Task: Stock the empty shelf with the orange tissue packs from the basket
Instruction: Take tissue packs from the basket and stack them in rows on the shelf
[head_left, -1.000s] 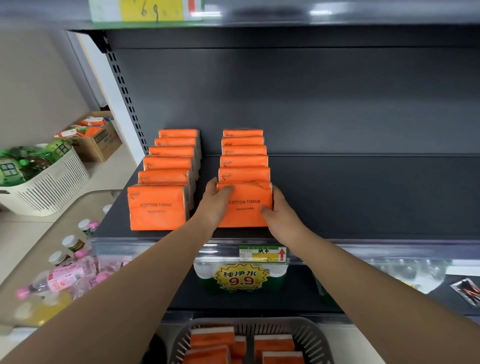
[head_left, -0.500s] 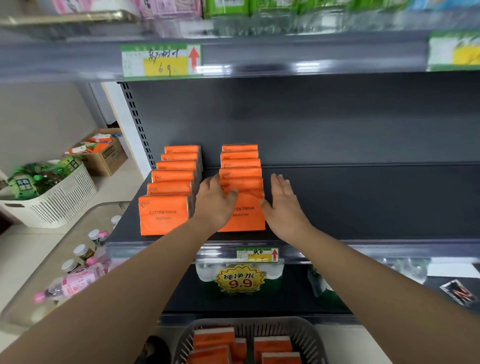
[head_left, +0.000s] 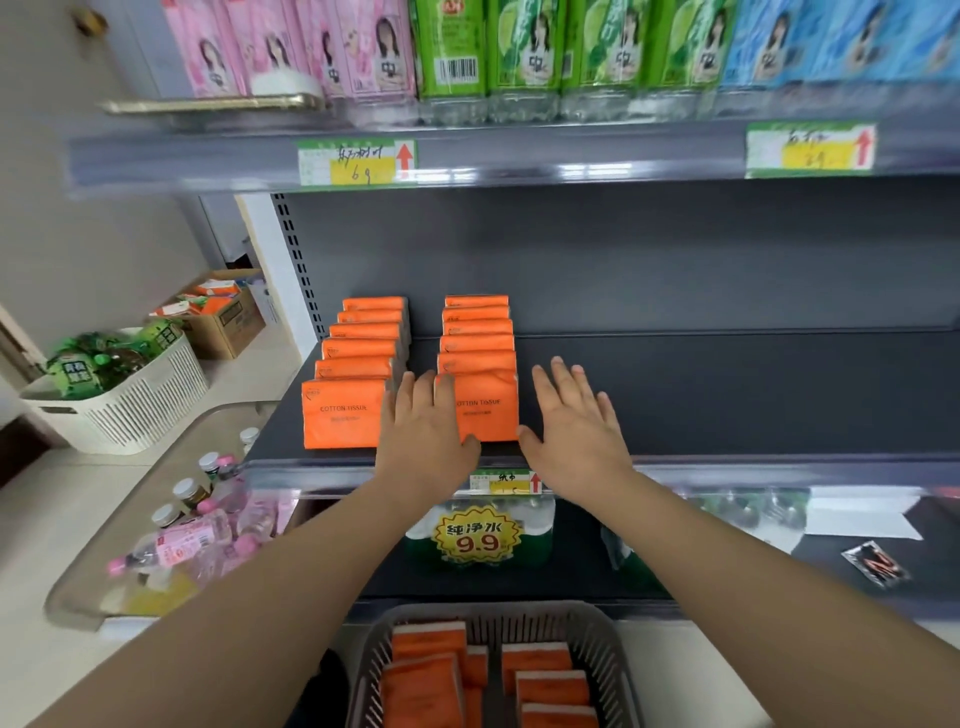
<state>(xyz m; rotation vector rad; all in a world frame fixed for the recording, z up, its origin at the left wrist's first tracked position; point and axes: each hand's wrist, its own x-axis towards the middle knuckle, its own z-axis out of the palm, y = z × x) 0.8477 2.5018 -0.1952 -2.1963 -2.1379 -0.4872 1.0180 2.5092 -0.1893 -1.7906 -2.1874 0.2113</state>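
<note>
Two rows of upright orange tissue packs stand at the left of the dark shelf (head_left: 727, 395): a left row (head_left: 345, 426) and a right row whose front pack (head_left: 488, 410) reads COTTON TISSUE. My left hand (head_left: 423, 436) is flat and open, its fingers overlapping the front pack's left edge. My right hand (head_left: 574, 431) is open with fingers spread, just right of that pack and apart from it. A grey basket (head_left: 602, 654) at the bottom centre holds several more orange packs (head_left: 423, 686).
The shelf above carries pink, green and blue bottles (head_left: 519, 52) behind price tags. A white basket (head_left: 130, 405) and a cardboard box (head_left: 223, 322) stand on the floor at left. Bottles fill a bin (head_left: 171, 540) at lower left. The lower shelf bears a 9.9 sign (head_left: 478, 535).
Both hands have let go of the front pack of the right row and opened flat. The right hand has drawn away to the right. The view has tilted upward.
</note>
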